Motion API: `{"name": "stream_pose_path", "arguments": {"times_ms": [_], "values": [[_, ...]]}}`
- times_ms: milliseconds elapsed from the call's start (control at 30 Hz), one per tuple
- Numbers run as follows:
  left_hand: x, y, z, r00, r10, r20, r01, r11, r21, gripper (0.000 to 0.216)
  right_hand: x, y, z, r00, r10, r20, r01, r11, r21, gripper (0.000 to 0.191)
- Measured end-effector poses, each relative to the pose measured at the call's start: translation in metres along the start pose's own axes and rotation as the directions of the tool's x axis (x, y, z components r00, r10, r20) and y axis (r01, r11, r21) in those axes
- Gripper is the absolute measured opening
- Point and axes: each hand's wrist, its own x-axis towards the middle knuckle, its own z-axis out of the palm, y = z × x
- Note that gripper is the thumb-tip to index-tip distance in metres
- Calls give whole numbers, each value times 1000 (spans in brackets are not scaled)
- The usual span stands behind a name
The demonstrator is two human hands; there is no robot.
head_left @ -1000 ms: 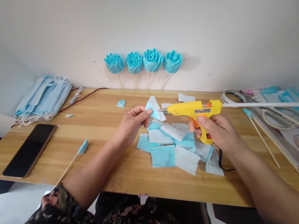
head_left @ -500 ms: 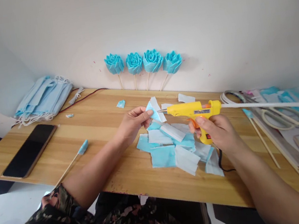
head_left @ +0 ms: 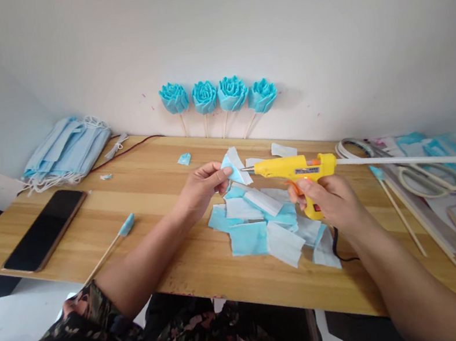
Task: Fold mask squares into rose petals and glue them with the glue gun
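Fingers (head_left: 213,167) of your left hand (head_left: 197,193) are pinched together, thumb on top, on a folded piece of blue-and-white mask fabric (head_left: 233,168), which you hold up above a loose pile of cut mask pieces (head_left: 249,238) on the wooden table (head_left: 145,176). Your right hand (head_left: 336,198) is wrapped around the handle of a yellow hot glue gun (head_left: 280,167), with a finger at its orange trigger (head_left: 294,187); you have it pointing left, its metal nozzle (head_left: 249,170) right at the folded piece, though you cannot tell whether the tip touches. A long white glue stick (head_left: 407,160) runs out of the back of the gun, and a black cord (head_left: 337,245) hangs below the handle. Beside your left forearm lies a wooden stick with a blue tip (head_left: 126,225), and farther left a smartphone (head_left: 46,229). Behind it sits a stack of blue face masks (head_left: 67,147). Ahead of you, four blue fabric roses (head_left: 232,93) on thin sticks lean against the wall (head_left: 318,31). To your right, scissors (head_left: 433,187) lie among more sticks and mask scraps.
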Motion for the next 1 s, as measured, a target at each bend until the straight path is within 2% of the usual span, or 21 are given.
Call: {"name": "stream_pose_path", "arguments": {"times_ms": [433,733,833,1000], "values": [[-1,0,0,999,2,45,0,998,-58,30,1,-6,3,995,-63,-79,59,997,-53,46],[1,-1,-2,999,-1,46,8,987,-159,31,5,-7,3,995,-52,-80,71,962,263,40],[1,-1,-2,999,1,50,8,985,-171,31,9,-8,5,993,-53,-102,76,969,237,43],[0,1,1,999,4,45,3,987,-159,31,19,-12,-3,960,-87,-265,108,992,69,43]]}}
